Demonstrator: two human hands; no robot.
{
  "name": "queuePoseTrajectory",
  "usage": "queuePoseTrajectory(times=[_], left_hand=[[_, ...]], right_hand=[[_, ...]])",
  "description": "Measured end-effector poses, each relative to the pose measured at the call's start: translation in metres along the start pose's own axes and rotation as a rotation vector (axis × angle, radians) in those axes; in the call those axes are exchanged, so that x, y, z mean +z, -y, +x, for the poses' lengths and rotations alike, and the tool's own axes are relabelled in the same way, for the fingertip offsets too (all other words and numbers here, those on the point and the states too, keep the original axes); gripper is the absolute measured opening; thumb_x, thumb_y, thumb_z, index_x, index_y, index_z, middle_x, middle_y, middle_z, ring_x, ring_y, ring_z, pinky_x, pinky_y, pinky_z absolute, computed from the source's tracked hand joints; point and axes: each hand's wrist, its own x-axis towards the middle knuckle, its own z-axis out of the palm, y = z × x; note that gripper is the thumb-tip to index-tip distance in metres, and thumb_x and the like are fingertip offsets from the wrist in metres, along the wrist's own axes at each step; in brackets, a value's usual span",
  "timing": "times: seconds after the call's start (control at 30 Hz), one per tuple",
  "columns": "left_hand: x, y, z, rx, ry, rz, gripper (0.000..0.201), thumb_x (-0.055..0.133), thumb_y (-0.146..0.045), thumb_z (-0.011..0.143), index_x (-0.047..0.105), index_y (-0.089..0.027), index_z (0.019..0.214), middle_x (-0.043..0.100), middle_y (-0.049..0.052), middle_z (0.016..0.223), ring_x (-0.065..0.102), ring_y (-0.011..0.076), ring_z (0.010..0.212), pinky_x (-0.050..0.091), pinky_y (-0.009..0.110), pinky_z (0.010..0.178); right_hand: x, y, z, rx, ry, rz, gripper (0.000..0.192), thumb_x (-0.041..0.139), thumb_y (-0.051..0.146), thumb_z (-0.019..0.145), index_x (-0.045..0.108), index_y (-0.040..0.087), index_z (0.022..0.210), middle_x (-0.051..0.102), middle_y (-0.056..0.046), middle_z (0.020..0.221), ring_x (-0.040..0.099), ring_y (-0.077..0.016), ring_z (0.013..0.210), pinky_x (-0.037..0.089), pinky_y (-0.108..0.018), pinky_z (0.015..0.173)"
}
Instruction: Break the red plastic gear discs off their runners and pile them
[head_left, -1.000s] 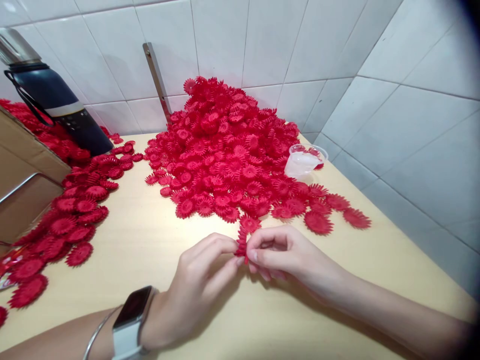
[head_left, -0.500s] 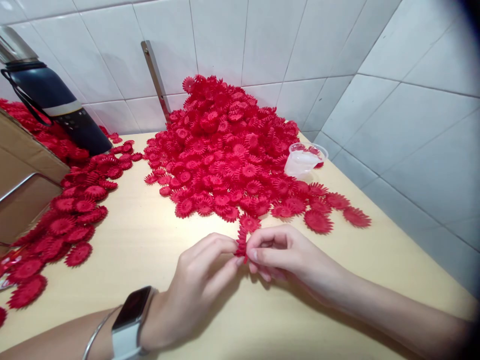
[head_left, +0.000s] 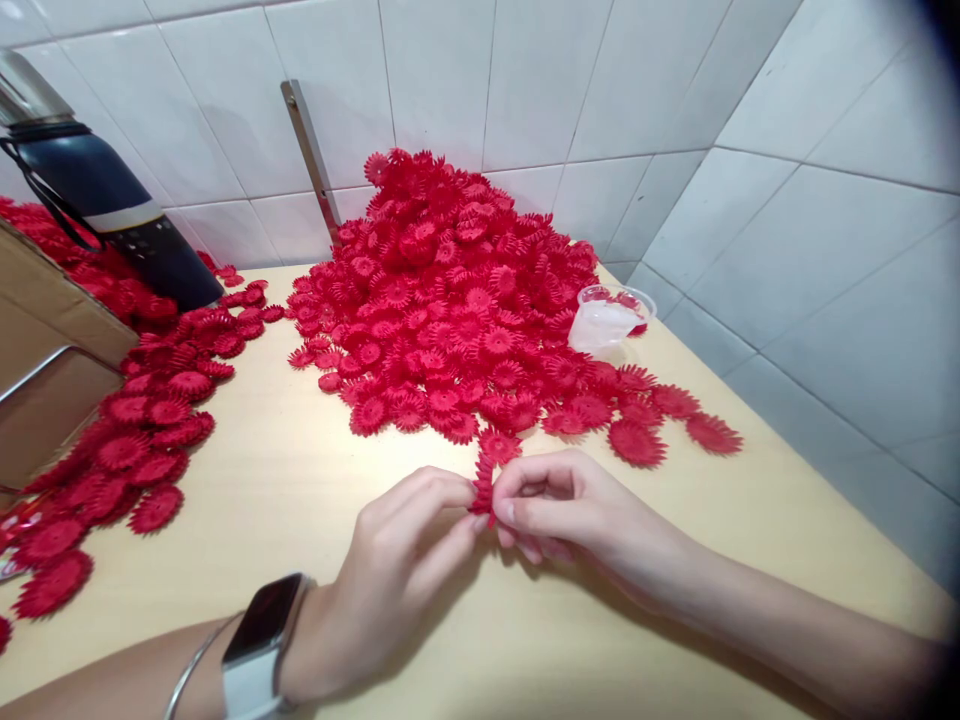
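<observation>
Hardly any movement since the earlier frame: both hands at the same spot, only a slight drift of the view at far left.

Left hand [head_left: 409,540]: thumb and fingertips closed in a pinch on a small, red, saw-edged plastic-looking disc [head_left: 484,488], held nearly edge-on, low over a pale yellow wood-look table [head_left: 300,480]. Right hand [head_left: 581,510]: thumb and forefinger pinched at its right side, near a little red tip; single or stacked, cannot tell.

Handling (judged): very light, thin, springy at the teeth, perhaps slightly slippery; teeth likely easy to bend. Best held by the flat middle, with a light pinch.

Around: big heap of similar red discs [head_left: 450,300] directly beyond, one loose red disc [head_left: 499,445] just behind the fingers, partly crowding the far side. Well apart: clear plastic cup [head_left: 600,330] at right, dark blue steel-capped bottle [head_left: 112,185] and brown cardboard box [head_left: 52,300] at left.
</observation>
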Motion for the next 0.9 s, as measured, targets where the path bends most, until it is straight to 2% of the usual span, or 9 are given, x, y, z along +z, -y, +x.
queuePoseTrajectory(times=[0.9], left_hand=[[-0.0008,-0.0014,-0.0002,0.0,0.031,0.007,0.012,0.047,-0.011,0.081,0.059,-0.013,0.083,0.058,0.007,0.081,0.054,0.0151,0.076,0.045,0.027,0.069]], right_hand=[[0.0013,-0.0057,0.0017,-0.012,-0.023,-0.118,0.01,0.05,0.005,0.056,0.054,0.015,0.057,0.049,0.004,0.046,0.042,-0.0069,0.043,0.031,-0.019,0.042]])
